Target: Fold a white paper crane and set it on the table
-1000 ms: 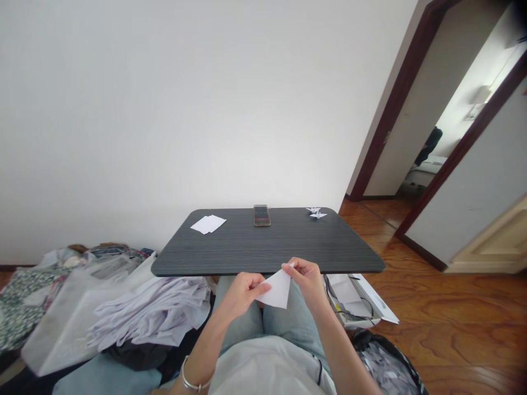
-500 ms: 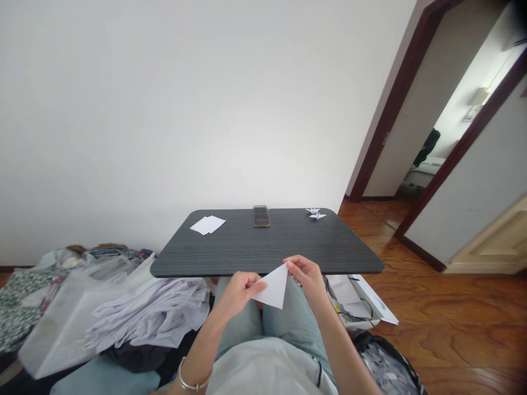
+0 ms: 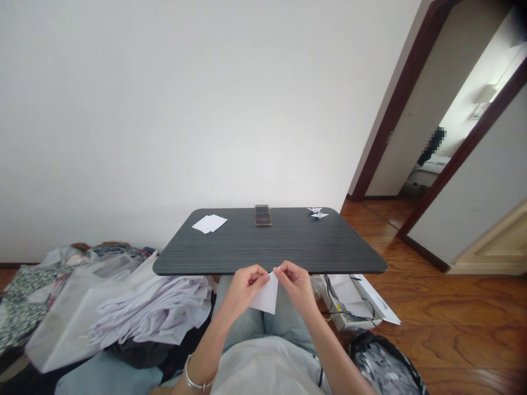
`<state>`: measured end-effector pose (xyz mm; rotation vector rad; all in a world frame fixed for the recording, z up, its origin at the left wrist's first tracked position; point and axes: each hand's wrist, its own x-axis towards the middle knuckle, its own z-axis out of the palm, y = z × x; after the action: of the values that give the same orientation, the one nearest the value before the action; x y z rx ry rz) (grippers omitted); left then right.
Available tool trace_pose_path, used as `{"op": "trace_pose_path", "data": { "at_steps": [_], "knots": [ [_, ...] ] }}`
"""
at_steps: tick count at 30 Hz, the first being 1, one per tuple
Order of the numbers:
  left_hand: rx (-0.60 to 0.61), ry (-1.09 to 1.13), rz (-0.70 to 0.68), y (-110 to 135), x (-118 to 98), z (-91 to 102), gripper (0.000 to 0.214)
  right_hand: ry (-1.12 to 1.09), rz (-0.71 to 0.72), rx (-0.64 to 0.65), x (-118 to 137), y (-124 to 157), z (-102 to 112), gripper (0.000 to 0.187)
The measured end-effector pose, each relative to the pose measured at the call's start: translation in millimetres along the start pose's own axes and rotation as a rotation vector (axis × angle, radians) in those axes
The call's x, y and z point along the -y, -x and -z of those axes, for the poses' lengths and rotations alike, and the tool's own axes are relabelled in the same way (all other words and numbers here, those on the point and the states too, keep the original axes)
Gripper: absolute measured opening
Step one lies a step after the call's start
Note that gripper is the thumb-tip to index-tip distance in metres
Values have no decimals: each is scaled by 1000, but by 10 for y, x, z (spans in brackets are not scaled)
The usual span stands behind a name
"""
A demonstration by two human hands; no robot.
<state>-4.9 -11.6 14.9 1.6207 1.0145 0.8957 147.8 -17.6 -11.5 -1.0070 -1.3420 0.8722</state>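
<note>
Over my lap, at the table's near edge, a folded sheet of white paper [image 3: 267,299] hangs between both hands. My left hand [image 3: 246,289] pinches its upper left side between thumb and fingers. At the top corner, the thumb and fingertips of my right hand [image 3: 295,283] are closed on the paper. A stack of white paper sheets [image 3: 209,224] lies at the table's far left. Two small folded paper cranes [image 3: 318,214] rest at the far right.
A phone [image 3: 263,215] lies at the back middle of the dark table [image 3: 230,249]. Piled clothes [image 3: 164,310] are at the left. To the right stand a white box with cables [image 3: 349,302] and a black bag [image 3: 385,367] on the wooden floor. A person shows through the doorway.
My right hand has moved left and slightly down, closer to my left hand. The paper has turned, and its lower corner now points more downward.
</note>
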Motion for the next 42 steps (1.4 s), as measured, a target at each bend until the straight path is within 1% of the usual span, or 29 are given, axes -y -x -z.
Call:
{"op": "trace_pose_path", "data": {
  "at_steps": [3, 7, 15, 20, 23, 31, 35, 38, 42],
  "knots": [
    [-35, -3, -15, -3, -17, -26, 25, 17, 21, 28, 7, 13, -26, 31],
    [-22, -6, -18, -2, -18, -33, 25, 9, 25, 28, -11, 12, -22, 32],
    [22, 4, 2, 22, 21, 21, 27, -95, -11, -41, -42, -43, 82, 34],
    [44, 49, 0, 12, 54, 68, 26, -135, 1, -91, -42, -75, 167, 32],
    [36, 57, -15, -8, 83, 95, 24, -131, 8, -118, -63, -95, 211, 31],
    [29, 70, 5, -20, 109, 178, 24, -133, 16, -215, -95, -130, 334, 31],
    [6, 96, 17, -13, 141, 240, 26, -134, 23, -262, -92, -147, 391, 32],
    [-2, 101, 19, -16, 145, 261, 26, -173, 21, -276, -87, -147, 402, 31],
    [-8, 95, 20, -19, 118, 243, 24, -210, 5, -269, -72, -134, 366, 31]
  ]
}}
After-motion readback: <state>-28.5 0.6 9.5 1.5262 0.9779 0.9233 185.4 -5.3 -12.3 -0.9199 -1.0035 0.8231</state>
